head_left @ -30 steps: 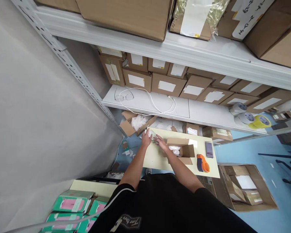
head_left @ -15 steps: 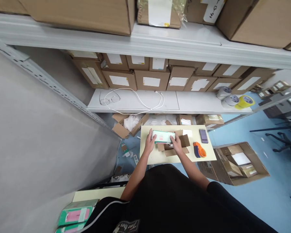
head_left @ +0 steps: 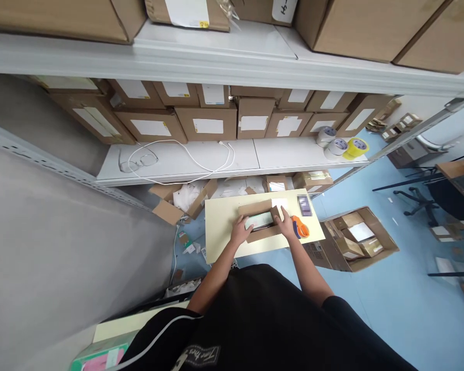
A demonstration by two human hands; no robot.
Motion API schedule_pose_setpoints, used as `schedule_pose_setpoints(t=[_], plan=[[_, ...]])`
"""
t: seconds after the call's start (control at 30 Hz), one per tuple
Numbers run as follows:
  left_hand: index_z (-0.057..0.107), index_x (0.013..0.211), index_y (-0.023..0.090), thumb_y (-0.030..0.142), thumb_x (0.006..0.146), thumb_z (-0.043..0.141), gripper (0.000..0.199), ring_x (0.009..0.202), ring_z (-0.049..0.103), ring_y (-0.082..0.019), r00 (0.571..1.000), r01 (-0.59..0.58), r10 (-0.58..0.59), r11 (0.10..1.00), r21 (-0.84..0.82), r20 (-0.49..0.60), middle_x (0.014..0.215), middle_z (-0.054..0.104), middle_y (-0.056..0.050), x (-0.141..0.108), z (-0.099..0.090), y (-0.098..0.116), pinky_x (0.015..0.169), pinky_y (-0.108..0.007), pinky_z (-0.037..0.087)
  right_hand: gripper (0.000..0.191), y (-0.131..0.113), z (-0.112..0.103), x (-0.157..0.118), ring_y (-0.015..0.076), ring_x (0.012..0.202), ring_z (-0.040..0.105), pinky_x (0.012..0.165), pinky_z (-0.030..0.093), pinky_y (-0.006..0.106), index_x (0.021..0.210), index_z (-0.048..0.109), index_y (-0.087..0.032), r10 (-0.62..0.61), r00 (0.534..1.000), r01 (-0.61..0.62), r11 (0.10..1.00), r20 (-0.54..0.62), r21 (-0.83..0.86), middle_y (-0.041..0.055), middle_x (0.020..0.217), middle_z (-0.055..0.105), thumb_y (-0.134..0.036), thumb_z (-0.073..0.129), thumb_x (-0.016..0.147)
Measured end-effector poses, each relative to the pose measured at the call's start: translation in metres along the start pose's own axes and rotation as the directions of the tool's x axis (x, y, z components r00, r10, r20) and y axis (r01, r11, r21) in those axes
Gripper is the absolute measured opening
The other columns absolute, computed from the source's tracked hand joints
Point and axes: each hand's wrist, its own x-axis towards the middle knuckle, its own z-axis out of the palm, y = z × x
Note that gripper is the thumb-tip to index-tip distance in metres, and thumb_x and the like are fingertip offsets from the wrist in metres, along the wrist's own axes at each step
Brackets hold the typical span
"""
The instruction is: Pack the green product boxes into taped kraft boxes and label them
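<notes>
A small open cardboard box [head_left: 255,207] sits on the pale yellow table [head_left: 220,226], its flaps spread. Inside its opening lies a white and green package [head_left: 260,221]. My left hand [head_left: 239,231] grips the package's left end, with the thumb on top. At the right end, my right hand [head_left: 285,224] holds the box's right flap between thumb and fingers. An orange and blue tape dispenser [head_left: 300,227] is just right of my right hand.
Above the table, a shelf [head_left: 278,154] bears glasses, a white cable [head_left: 181,147], tape rolls [head_left: 336,148] and cartons. A large open carton [head_left: 384,247] with boxes stands on the floor at right. A wall rises at left.
Both hands have lowered the package from above the box into its opening. My right hand has moved from the package to the box flap. The view has shifted to the right.
</notes>
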Motion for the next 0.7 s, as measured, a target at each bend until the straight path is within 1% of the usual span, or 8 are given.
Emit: schedule_pose_setpoints(t=[0.07, 0.13, 0.17, 0.23, 0.33, 0.43, 0.57, 0.7], plan=[[0.063, 0.145, 0.018, 0.047, 0.087, 0.074, 0.065, 0.16, 0.029, -0.036, 0.999, -0.022, 0.018, 0.997, 0.076, 0.047, 0.17, 0.037, -0.017, -0.004, 0.008, -0.003, 0.128, -0.049, 0.029, 0.076, 0.003, -0.003, -0.007, 0.032, 0.149, 0.048, 0.125, 0.036, 0.054, 0.156, 0.05, -0.016, -0.026, 1.0, 0.026, 1.0, -0.004, -0.005, 0.0171, 0.161, 0.051, -0.055, 0.058, 0.092], [0.064, 0.142, 0.017, 0.051, 0.079, 0.082, 0.074, 0.162, 0.018, -0.042, 0.994, 0.004, -0.019, 0.991, 0.135, 0.109, 0.174, 0.026, -0.019, -0.009, 0.02, -0.005, 0.127, -0.055, 0.03, 0.073, 0.006, -0.005, -0.015, 0.033, 0.147, 0.05, 0.122, 0.039, 0.057, 0.155, 0.052, -0.018, -0.052, 0.999, 0.052, 0.999, -0.006, 0.005, 0.0163, 0.159, 0.054, -0.053, 0.058, 0.092], [0.064, 0.142, 0.017, 0.052, 0.076, 0.084, 0.077, 0.162, 0.014, -0.045, 0.989, 0.025, -0.047, 0.988, 0.155, 0.139, 0.175, 0.02, -0.02, -0.012, 0.027, -0.006, 0.126, -0.057, 0.031, 0.071, 0.007, -0.006, -0.019, 0.0333, 0.146, 0.051, 0.121, 0.041, 0.057, 0.154, 0.053, -0.019, -0.059, 0.998, 0.059, 0.998, -0.004, 0.013, 0.0158, 0.157, 0.055, -0.052, 0.058, 0.092], [0.065, 0.14, 0.016, 0.051, 0.079, 0.082, 0.073, 0.162, 0.011, -0.048, 0.986, 0.052, -0.08, 0.982, 0.18, 0.149, 0.177, 0.013, -0.021, -0.016, 0.041, -0.008, 0.123, -0.061, 0.034, 0.069, 0.01, -0.006, -0.028, 0.0331, 0.143, 0.054, 0.117, 0.045, 0.057, 0.154, 0.054, -0.021, -0.069, 0.998, 0.069, 0.997, 0.012, 0.032, 0.0149, 0.154, 0.059, -0.049, 0.059, 0.091], [0.071, 0.13, 0.017, 0.042, 0.089, 0.073, 0.048, 0.162, 0.011, -0.045, 0.998, 0.028, -0.037, 0.981, 0.193, 0.045, 0.177, 0.015, -0.016, -0.021, 0.057, -0.012, 0.125, -0.06, 0.032, 0.066, 0.014, -0.011, -0.038, 0.0317, 0.14, 0.057, 0.115, 0.047, 0.056, 0.153, 0.054, -0.023, -0.092, 0.995, 0.089, 0.995, 0.045, 0.049, 0.0136, 0.152, 0.061, -0.042, 0.06, 0.091], [0.079, 0.111, 0.018, 0.033, 0.093, 0.067, 0.026, 0.162, 0.015, -0.043, 0.999, 0.015, -0.008, 0.981, 0.194, -0.038, 0.175, 0.027, -0.011, -0.024, 0.065, -0.011, 0.128, -0.058, 0.029, 0.064, 0.017, -0.027, -0.042, 0.0306, 0.141, 0.056, 0.116, 0.048, 0.055, 0.153, 0.055, -0.024, -0.131, 0.99, 0.128, 0.99, 0.06, 0.051, 0.0131, 0.154, 0.059, -0.038, 0.06, 0.091], [0.081, 0.1, 0.02, 0.028, 0.092, 0.066, 0.019, 0.161, 0.022, -0.043, 0.992, 0.023, 0.002, 0.979, 0.201, -0.124, 0.172, 0.036, -0.007, -0.036, 0.072, 0.004, 0.129, -0.06, 0.029, 0.065, 0.019, -0.059, -0.038, 0.0295, 0.146, 0.051, 0.116, 0.047, 0.054, 0.155, 0.052, -0.027, -0.223, 0.966, 0.215, 0.974, 0.128, 0.073, 0.0111, 0.157, 0.056, -0.036, 0.061, 0.092], [0.082, 0.105, 0.021, 0.03, 0.091, 0.07, 0.021, 0.162, 0.015, -0.042, 0.97, 0.031, 0.021, 0.978, 0.208, -0.244, 0.171, 0.038, -0.007, -0.066, 0.085, 0.025, 0.13, -0.059, 0.028, 0.064, 0.015, -0.085, -0.034, 0.0288, 0.147, 0.05, 0.119, 0.045, 0.052, 0.157, 0.05, -0.027, -0.337, 0.914, 0.323, 0.941, 0.226, 0.097, 0.0103, 0.159, 0.054, -0.034, 0.059, 0.094]])
